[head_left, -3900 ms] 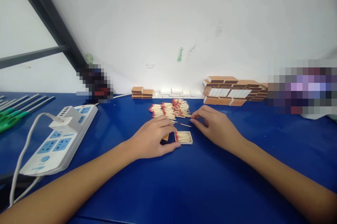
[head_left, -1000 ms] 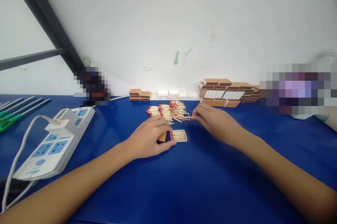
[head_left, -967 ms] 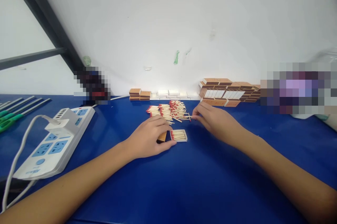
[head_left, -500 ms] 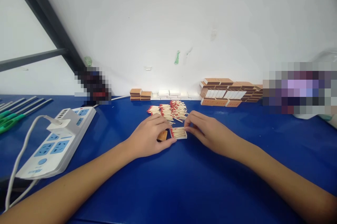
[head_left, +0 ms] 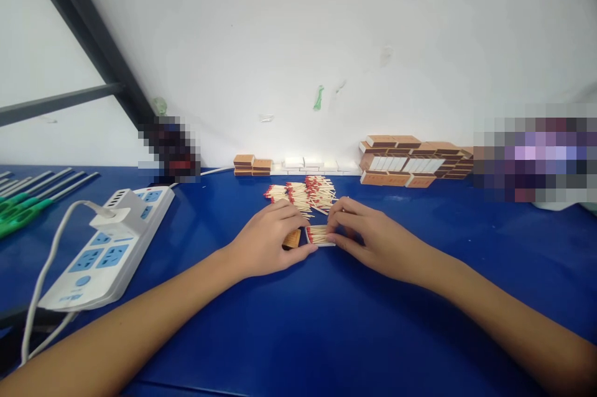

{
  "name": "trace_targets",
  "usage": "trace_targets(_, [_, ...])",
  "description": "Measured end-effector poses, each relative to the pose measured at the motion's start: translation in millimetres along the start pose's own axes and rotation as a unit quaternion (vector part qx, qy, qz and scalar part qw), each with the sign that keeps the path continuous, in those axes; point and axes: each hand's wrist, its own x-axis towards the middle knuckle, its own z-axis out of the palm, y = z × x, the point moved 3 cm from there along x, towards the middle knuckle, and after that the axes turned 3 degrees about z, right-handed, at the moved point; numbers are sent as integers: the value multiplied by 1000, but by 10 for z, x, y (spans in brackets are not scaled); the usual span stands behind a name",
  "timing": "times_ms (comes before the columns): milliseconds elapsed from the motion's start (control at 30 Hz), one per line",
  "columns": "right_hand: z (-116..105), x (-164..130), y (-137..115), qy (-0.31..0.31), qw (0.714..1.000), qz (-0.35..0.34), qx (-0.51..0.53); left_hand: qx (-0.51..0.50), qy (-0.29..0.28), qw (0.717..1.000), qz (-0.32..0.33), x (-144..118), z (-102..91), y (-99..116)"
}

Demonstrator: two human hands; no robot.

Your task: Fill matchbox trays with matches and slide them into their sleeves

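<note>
A small white matchbox tray (head_left: 321, 245) filled with red-headed matches (head_left: 318, 234) lies on the blue table. My left hand (head_left: 270, 238) is curved around its left end, thumb at the near corner and fingers at the far one. Under that palm sits an orange-brown matchbox sleeve (head_left: 291, 239), partly hidden. At the tray's right end, my right hand (head_left: 361, 229) has thumb and fingertips closed together on the match ends; the fingers hide that end. Just behind the tray is a loose pile of matches (head_left: 303, 195), heads mostly to the left.
Closed matchboxes (head_left: 396, 180) are stacked along the wall at right, with a smaller stack (head_left: 252, 165) at left and white trays (head_left: 310, 165) between. A power strip (head_left: 109, 254) with a white cable and green-handled tools (head_left: 28, 207) lie on the left.
My right thumb and fingers have moved in from the tray's right edge onto the match ends. My left hand stays on the tray. The whole view has shifted slightly.
</note>
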Motion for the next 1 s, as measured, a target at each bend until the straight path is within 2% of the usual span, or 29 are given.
trace_targets(367, [-53, -14, -24, -16, 998, 21, 57, -5, -3, 1000, 3, 3, 1, 5])
trace_targets(467, [-85, 29, 74, 26, 998, 23, 43, -4, -2, 1000, 8, 6, -3, 13])
trace_targets(600, [-142, 63, 339, 112, 992, 54, -34, -4, -1, 1000, 11, 0, -3, 24])
trace_targets(833, [-111, 100, 632, 139, 976, 144, -80, -8, -6, 1000, 9, -2, 5, 28])
trace_targets(1000, [-66, 169, 684, 121, 988, 64, -75, -12, -15, 1000, 8, -8, 35, 14])
